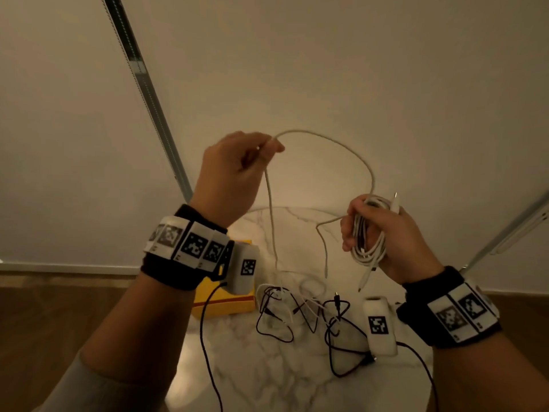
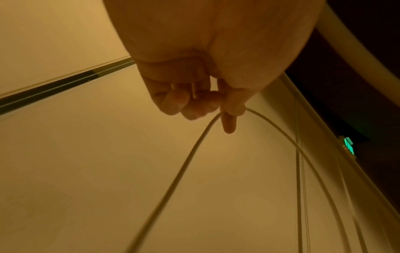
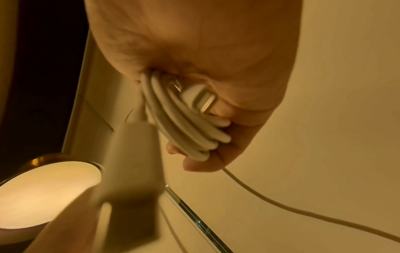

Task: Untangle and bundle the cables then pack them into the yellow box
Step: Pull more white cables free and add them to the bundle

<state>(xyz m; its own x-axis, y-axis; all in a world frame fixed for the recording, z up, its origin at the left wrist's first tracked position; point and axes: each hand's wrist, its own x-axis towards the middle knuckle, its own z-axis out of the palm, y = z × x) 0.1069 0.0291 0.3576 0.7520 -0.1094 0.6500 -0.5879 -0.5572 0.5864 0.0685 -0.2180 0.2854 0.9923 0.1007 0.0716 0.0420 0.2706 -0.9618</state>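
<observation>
Two hands share one white cable (image 1: 350, 150). The right hand (image 1: 383, 233) grips the finished coil (image 1: 370, 233), whose loops hang almost vertical in the fist. The left hand (image 1: 234, 171) pinches the free part higher and to the left; from this pinch the cable arcs over to the coil. So the next loop, I think, must travel rightward and down. Below, the black cables (image 1: 312, 316) lie tangled on the marble table (image 1: 267, 376), beside the yellow box (image 1: 225, 304).
</observation>
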